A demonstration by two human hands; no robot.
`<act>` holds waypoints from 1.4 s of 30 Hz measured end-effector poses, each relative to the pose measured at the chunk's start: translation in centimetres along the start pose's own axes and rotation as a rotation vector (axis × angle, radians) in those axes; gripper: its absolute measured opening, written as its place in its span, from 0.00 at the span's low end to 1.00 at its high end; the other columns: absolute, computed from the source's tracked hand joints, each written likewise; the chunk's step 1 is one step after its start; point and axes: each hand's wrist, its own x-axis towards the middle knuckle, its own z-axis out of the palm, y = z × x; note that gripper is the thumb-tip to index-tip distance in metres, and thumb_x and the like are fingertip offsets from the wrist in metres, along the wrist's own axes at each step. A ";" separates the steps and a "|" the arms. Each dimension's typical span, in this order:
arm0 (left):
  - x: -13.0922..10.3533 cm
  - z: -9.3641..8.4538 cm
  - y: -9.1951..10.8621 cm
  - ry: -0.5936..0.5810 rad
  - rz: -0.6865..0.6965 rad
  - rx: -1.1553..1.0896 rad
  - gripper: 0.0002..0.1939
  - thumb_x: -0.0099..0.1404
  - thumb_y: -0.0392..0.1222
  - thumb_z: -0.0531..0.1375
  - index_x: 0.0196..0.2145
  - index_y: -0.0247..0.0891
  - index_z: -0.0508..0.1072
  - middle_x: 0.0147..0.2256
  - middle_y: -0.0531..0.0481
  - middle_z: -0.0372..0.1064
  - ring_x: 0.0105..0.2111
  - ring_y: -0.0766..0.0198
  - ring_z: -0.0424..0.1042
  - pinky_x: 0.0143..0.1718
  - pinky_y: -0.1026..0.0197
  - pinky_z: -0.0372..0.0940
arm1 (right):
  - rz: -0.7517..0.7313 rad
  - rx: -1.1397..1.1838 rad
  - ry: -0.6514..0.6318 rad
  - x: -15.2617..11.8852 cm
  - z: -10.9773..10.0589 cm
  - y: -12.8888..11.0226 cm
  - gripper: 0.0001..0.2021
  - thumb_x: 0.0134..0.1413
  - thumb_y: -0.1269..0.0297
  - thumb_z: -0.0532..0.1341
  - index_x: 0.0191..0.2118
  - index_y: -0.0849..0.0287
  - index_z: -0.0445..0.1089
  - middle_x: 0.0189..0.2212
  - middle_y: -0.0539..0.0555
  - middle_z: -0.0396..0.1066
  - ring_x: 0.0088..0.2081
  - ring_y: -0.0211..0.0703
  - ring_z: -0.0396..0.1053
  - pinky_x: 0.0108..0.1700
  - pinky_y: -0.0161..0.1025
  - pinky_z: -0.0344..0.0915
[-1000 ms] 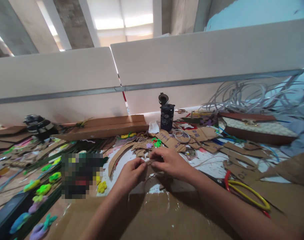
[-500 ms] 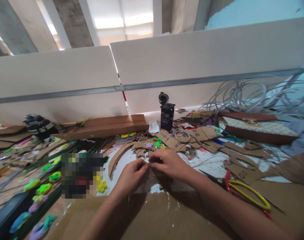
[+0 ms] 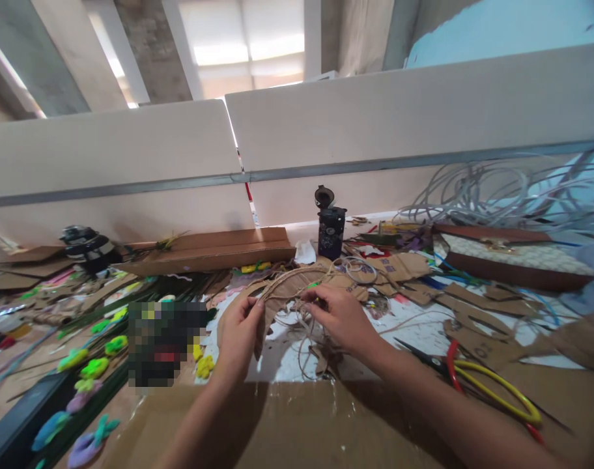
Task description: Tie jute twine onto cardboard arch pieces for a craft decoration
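Observation:
My left hand (image 3: 239,335) pinches the left end of a curved cardboard strip (image 3: 280,294), which has twine lying along its top. My right hand (image 3: 343,320) is closed at the strip's right side, thumb and fingertips together on the thin twine (image 3: 304,348). Loose loops of that twine hang below the right hand over a white surface. A bit of green shows just above the right fingertips. Scissors (image 3: 448,365) with red and yellow handles lie to the right of my right forearm.
Cardboard scraps (image 3: 402,266) lie behind the hands near a black bottle (image 3: 331,234) with its lid up. A long cardboard tray (image 3: 213,251) sits at the back. Fuzzy coloured flowers (image 3: 94,368) line the left. A handbag (image 3: 514,257) stands right, beside coiled tubing (image 3: 473,189).
My hands have moved apart. The curved strip is now raised between them, and loops of twine show below the right hand. The view has shifted slightly.

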 end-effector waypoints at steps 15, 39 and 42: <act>0.1 0.6 -0.5 -0.064 -0.129 -0.154 0.18 0.47 0.51 0.70 0.30 0.39 0.69 0.16 0.63 0.58 0.14 0.71 0.58 0.18 0.67 0.61 | -0.286 -0.503 0.134 -0.1 -0.7 0.3 0.07 0.61 0.74 0.58 0.35 0.58 0.72 0.35 0.56 0.72 0.37 0.48 0.67 0.39 0.42 0.58; 0.1 0.5 -0.3 -0.180 -0.062 0.089 0.15 0.49 0.52 0.64 0.27 0.38 0.70 0.18 0.58 0.63 0.17 0.71 0.59 0.19 0.68 0.53 | -0.069 -0.204 0.061 0.6 -1.2 0.6 0.03 0.61 0.69 0.63 0.34 0.57 0.70 0.35 0.52 0.73 0.38 0.46 0.70 0.38 0.38 0.58; 0.1 0.6 -0.2 -0.192 -0.070 0.067 0.15 0.48 0.51 0.65 0.26 0.37 0.70 0.18 0.58 0.62 0.18 0.70 0.59 0.20 0.68 0.53 | -0.053 -0.207 0.045 0.7 -1.0 0.8 0.03 0.62 0.68 0.62 0.35 0.57 0.69 0.36 0.53 0.74 0.39 0.47 0.70 0.38 0.39 0.58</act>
